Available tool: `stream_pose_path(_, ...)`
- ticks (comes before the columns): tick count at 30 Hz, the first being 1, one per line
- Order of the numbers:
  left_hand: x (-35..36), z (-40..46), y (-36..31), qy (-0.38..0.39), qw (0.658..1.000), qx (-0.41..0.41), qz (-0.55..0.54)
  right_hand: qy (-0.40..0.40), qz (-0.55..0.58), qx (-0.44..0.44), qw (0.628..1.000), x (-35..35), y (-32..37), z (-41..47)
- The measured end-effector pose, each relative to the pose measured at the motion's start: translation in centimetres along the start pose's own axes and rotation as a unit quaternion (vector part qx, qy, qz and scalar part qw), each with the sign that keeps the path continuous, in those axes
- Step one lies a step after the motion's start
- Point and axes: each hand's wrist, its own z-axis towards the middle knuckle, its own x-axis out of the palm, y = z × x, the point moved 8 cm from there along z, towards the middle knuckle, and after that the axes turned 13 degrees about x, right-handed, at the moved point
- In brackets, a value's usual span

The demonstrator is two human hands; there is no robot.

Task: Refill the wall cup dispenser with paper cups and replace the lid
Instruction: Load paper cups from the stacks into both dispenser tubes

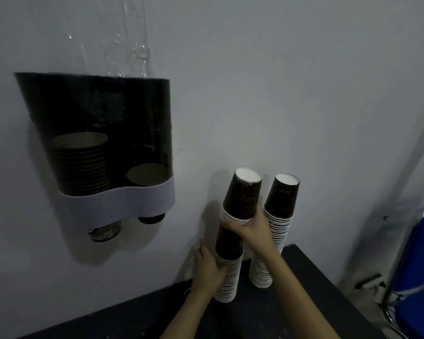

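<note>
The wall cup dispenser hangs at the left, dark and see-through, with a pale band along its bottom and no lid on top. A tall pile of cups fills its left column; a low one sits in the right. Two stacks of upside-down dark paper cups stand on a black table. My left hand grips the lower part of the near stack. My right hand holds a short upper batch of cups, tilted and lifted off that stack. The second stack stands untouched to the right.
A blue chair with a chrome frame stands at the right edge beside the table. Clear tape or plastic film is stuck to the grey wall above the dispenser. I cannot see a lid anywhere in view.
</note>
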Motion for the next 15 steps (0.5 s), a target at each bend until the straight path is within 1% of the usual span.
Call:
stream_pose_path(1,-1.5,-0.2,-0.8,-0.043,0.999,0.015,-0.003,0.007,-0.016,-0.005,1.000,-0.5,1.5,0.0)
stream_pose_path(2,-3.3,-0.5,-2.2,-0.103,0.994,0.046,-0.013,0.020,-0.050,-0.004,0.999,-1.0,2.8,-0.1)
stream_pose_path(4,-7.0,-1.6,-5.2,-0.221,0.967,0.114,-0.058,0.068,-0.159,0.005,0.985,-1.8,4.7,-0.8)
stream_pose_path(5,-8.5,-2.1,-6.8,-0.263,0.950,0.138,-0.093,0.098,-0.225,0.009,0.969,-2.0,5.3,-1.3)
stream_pose_path(7,-10.8,-3.1,-9.6,-0.299,0.924,0.162,-0.174,0.157,-0.345,0.008,0.925,-1.9,6.7,-2.9)
stream_pose_path(8,-11.5,-3.5,-11.0,-0.300,0.915,0.171,-0.210,0.180,-0.382,0.004,0.907,-1.7,7.6,-3.9)
stream_pose_path(9,-12.2,-4.0,-12.3,-0.296,0.906,0.179,-0.245,0.194,-0.400,-0.006,0.896,-1.4,8.7,-4.8)
stream_pose_path(10,-12.6,-4.3,-13.1,-0.293,0.897,0.182,-0.277,0.201,-0.402,-0.019,0.893,-1.2,9.7,-5.5)
stream_pose_path(12,-14.0,-5.5,-14.3,-0.312,0.875,0.182,-0.323,0.203,-0.365,-0.047,0.907,-1.1,12.4,-7.0)
stream_pose_path(14,-15.8,-6.9,-14.7,-0.338,0.854,0.166,-0.358,0.196,-0.280,-0.072,0.937,-1.1,15.2,-8.4)
stream_pose_path(15,-16.5,-7.5,-14.7,-0.341,0.848,0.152,-0.376,0.194,-0.218,-0.078,0.953,-1.1,16.4,-9.1)
